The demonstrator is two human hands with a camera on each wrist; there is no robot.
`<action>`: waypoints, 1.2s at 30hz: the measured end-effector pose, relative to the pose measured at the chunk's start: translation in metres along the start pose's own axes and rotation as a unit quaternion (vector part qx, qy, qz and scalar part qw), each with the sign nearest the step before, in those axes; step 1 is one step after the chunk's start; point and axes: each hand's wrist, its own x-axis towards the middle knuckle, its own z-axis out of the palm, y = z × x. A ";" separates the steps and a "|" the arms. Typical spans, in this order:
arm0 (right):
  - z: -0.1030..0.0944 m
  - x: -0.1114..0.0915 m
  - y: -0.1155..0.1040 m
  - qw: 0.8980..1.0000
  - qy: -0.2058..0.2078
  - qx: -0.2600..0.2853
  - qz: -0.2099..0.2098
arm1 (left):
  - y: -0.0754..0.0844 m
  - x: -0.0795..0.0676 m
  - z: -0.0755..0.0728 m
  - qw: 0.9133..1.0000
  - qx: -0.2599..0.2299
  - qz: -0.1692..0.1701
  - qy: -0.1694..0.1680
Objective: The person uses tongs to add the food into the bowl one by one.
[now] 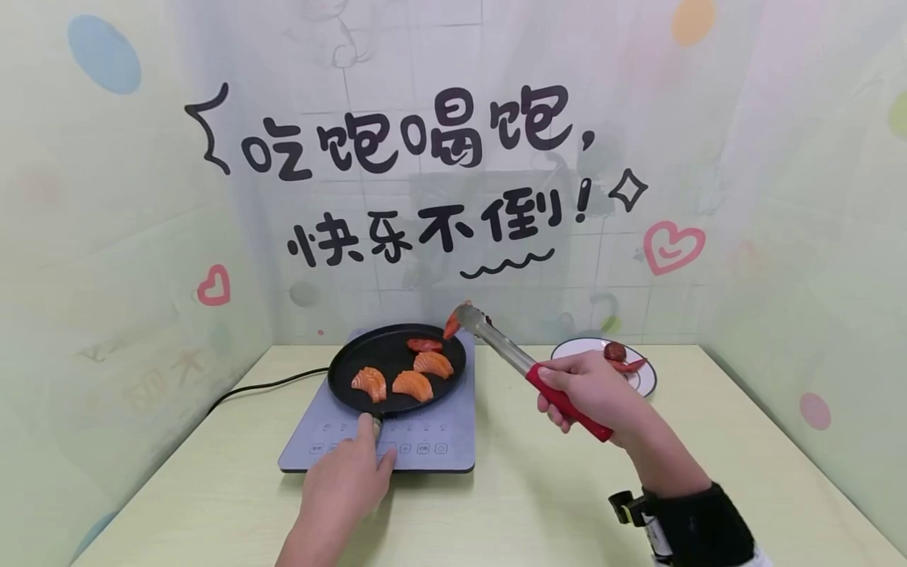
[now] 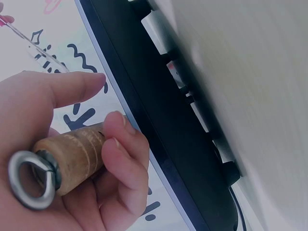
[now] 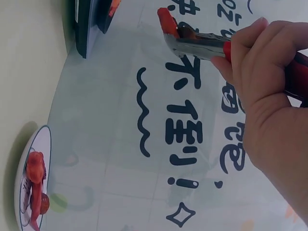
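Observation:
A round black frying pan (image 1: 386,350) sits on the cooktop, with several orange salmon slices (image 1: 434,364) and a flat red piece (image 1: 424,345) in it. My left hand (image 1: 347,480) holds its wooden handle (image 2: 72,154), fingers curled round it below the metal ring (image 2: 31,180). In my right hand (image 1: 595,390) is a pair of red-handled metal tongs (image 1: 506,346), pointing left. Their tips pinch a red-orange piece of food (image 3: 167,21), raised above the pan's right rim in the head view.
The flat induction cooktop (image 1: 453,441) stands on the pale table (image 1: 524,504), its black cord (image 1: 276,384) running off left. A blue-rimmed white plate (image 1: 646,384) with red food pieces (image 3: 36,168) lies at the back right. A printed wall sheet (image 1: 425,299) rises behind.

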 end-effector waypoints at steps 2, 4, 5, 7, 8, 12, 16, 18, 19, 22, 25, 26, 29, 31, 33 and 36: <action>0.006 0.001 -0.001 1.000 0.000 0.007 -0.001 | 0.000 0.000 0.000 1.000 0.000 0.002 0.001; 0.012 0.003 0.000 1.000 0.004 0.017 -0.001 | 0.000 0.000 0.000 1.000 0.000 0.003 0.003; 0.014 0.004 0.000 1.000 0.005 0.024 -0.001 | 0.000 0.000 0.000 1.000 -0.001 0.003 0.003; 0.019 0.007 0.002 0.999 0.010 0.040 -0.001 | 0.000 -0.001 -0.001 1.000 -0.001 0.003 0.003; 0.021 0.009 0.003 0.999 0.012 0.050 -0.002 | 0.001 -0.001 -0.001 1.000 -0.001 0.003 0.002; 0.029 0.016 0.009 0.997 0.014 0.077 -0.002 | 0.000 -0.001 -0.002 1.000 0.001 0.001 -0.002; 0.037 0.021 0.017 0.996 0.013 0.089 0.004 | 0.000 -0.001 -0.002 1.000 0.000 0.000 -0.003; 0.042 0.024 0.020 0.996 0.010 0.092 0.004 | 0.000 -0.001 -0.002 1.000 0.000 0.000 -0.004; 0.044 0.025 0.022 0.996 0.008 0.093 0.003 | 0.000 -0.001 -0.002 1.000 -0.001 0.000 -0.006; 0.051 0.027 0.026 0.995 -0.001 0.099 -0.004 | 0.001 0.000 -0.002 1.000 -0.002 0.002 -0.007; 0.058 0.028 0.029 0.994 -0.014 0.103 -0.016 | 0.001 0.000 -0.002 1.000 -0.002 0.005 -0.002; 0.060 0.029 0.031 0.994 -0.019 0.102 -0.020 | 0.001 0.000 -0.002 1.000 -0.002 0.006 0.002; 0.067 0.030 0.034 0.994 -0.031 0.097 -0.028 | 0.002 -0.001 -0.002 1.000 -0.001 0.008 0.009; 0.071 0.030 0.036 0.994 -0.038 0.094 -0.029 | 0.002 -0.001 -0.002 1.000 -0.001 0.007 0.009; 0.076 0.031 0.038 0.994 -0.045 0.092 -0.028 | 0.002 -0.001 -0.002 1.000 -0.001 0.005 0.007; 0.082 0.032 0.041 0.995 -0.051 0.087 -0.024 | 0.002 -0.002 -0.003 1.000 -0.001 0.003 0.002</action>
